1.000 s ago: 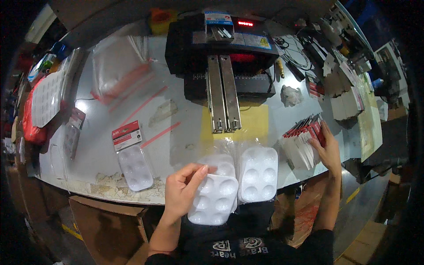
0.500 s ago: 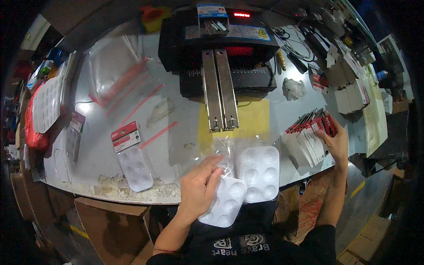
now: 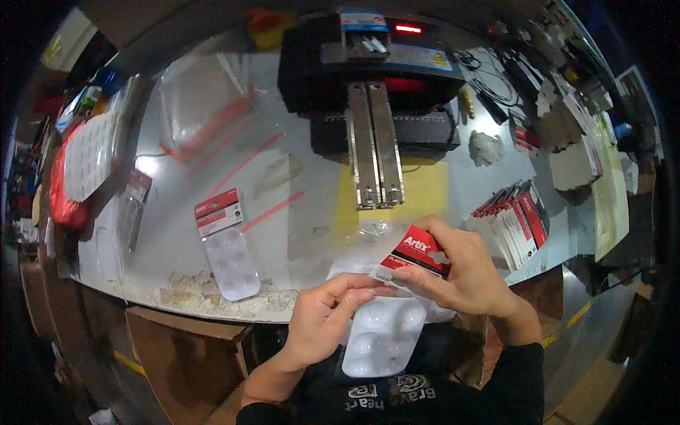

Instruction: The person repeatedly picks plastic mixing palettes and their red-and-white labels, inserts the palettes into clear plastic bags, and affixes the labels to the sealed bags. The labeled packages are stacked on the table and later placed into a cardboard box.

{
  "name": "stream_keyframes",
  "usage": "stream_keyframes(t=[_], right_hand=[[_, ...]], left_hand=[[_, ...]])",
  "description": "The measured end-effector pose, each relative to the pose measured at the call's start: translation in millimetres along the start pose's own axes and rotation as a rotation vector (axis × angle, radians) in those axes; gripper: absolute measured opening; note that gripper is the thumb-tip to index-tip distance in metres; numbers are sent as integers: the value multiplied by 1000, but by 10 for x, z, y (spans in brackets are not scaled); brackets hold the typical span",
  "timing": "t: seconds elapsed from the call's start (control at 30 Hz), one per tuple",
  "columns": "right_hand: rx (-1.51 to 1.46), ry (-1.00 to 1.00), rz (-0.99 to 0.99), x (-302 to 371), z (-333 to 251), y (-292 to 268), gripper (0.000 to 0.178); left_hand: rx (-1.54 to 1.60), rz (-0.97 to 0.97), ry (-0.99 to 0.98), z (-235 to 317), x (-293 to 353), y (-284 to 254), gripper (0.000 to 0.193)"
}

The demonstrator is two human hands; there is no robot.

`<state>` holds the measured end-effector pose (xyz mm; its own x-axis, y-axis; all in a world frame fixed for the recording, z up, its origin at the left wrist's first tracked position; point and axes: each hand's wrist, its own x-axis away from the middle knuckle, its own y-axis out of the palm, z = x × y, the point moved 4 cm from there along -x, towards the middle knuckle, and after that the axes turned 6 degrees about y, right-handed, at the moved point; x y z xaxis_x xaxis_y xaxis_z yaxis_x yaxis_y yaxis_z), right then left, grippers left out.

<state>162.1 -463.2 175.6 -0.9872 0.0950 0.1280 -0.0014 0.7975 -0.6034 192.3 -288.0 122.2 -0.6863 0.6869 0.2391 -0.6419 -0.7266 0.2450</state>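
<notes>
Near the table's front edge, my left hand (image 3: 326, 319) pinches the top of a clear bag with a white plastic paint palette (image 3: 382, 336) in it. The palette hangs below, with round wells. My right hand (image 3: 471, 273) grips a red, black and white header card (image 3: 416, 249) between thumb and fingers, held tilted at the bag's top edge. The fingertips of both hands are close together there. Behind them another bagged palette is mostly hidden. On the right lies a fanned stack of header cards (image 3: 513, 221).
A black machine (image 3: 301, 74) with two long metal rails (image 3: 375, 142) stands at the back, above a yellow sheet (image 3: 428, 185). At left lies a carded palette pack (image 3: 232, 265). Clear bags (image 3: 202, 99) with red strips lie farther back. Cardboard pieces (image 3: 567, 163) stand at the right.
My right hand has left the card stack with one header card and come left to the bag top. The bagged palette in my left hand has shifted slightly right. The whole view has shifted.
</notes>
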Motion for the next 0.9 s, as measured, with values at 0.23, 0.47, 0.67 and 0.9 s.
stream_keyframes(t=[0.23, 0.47, 0.67, 0.9], right_hand=[[79, -110, 21, -15, 6, 160, 30], [281, -256, 196, -17, -9, 204, 37], [269, -286, 193, 12, 18, 175, 34], [205, -216, 123, -2, 67, 43, 21]], left_hand=[[-257, 83, 23, -44, 18, -87, 16], [-349, 135, 127, 1, 14, -68, 14], [-522, 179, 296, 102, 33, -17, 10], [-538, 287, 444, 81, 73, -28, 8]])
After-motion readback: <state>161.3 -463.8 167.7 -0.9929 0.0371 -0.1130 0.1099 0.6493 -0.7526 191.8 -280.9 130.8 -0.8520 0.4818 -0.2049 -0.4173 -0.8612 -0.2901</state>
